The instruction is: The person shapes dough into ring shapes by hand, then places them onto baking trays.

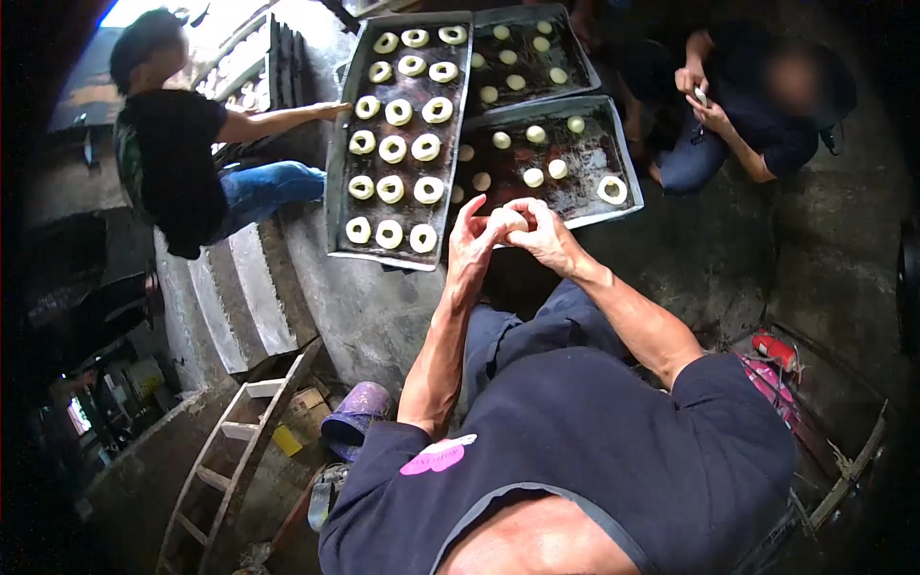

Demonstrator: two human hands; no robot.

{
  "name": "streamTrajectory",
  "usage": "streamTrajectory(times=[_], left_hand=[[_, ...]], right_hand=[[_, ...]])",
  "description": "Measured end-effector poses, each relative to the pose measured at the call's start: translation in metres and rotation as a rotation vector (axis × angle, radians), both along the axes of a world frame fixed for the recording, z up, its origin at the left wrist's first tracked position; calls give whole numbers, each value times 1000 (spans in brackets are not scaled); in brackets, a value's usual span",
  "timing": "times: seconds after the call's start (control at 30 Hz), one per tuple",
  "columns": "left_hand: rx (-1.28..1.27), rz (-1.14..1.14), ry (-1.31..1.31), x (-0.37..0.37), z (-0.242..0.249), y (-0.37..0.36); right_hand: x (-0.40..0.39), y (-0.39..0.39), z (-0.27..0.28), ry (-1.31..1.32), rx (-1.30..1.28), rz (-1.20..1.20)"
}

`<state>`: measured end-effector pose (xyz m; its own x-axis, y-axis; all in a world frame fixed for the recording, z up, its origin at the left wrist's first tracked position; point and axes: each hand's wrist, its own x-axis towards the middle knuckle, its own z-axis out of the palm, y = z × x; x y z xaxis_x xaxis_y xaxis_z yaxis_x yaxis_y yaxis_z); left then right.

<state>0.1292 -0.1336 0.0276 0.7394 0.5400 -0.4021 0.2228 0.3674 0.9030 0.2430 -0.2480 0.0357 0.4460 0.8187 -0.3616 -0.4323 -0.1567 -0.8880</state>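
My left hand and my right hand meet around a pale piece of dough, their fingers closed on it from both sides. They are just over the near edge of a dark tray holding several round dough balls and one dough ring at its right corner. To the left lies a long tray with rows of dough rings. A third tray with dough balls is behind.
At the left a person reaches a hand to the long tray's edge. Another person at the upper right holds a small pale piece in both hands. A wooden ladder and a purple bucket are at the lower left.
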Motion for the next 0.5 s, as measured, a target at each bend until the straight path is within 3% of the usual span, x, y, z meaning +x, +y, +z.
streamTrajectory(times=[0.27,0.33,0.43,0.47,0.5], left_hand=[[-99,-71,-278,-52,43,1],[64,-12,-270,-58,56,15],[-270,150,-525,-80,65,45],[-418,161,-614,-84,81,45],[-449,188,-540,-91,96,34]], right_hand=[[-36,42,47,-224,29,-110],[-54,46,42,-684,-82,-124],[-92,42,55,-852,-139,126],[-95,43,59,-832,-181,140],[-86,44,61,-513,-53,32]])
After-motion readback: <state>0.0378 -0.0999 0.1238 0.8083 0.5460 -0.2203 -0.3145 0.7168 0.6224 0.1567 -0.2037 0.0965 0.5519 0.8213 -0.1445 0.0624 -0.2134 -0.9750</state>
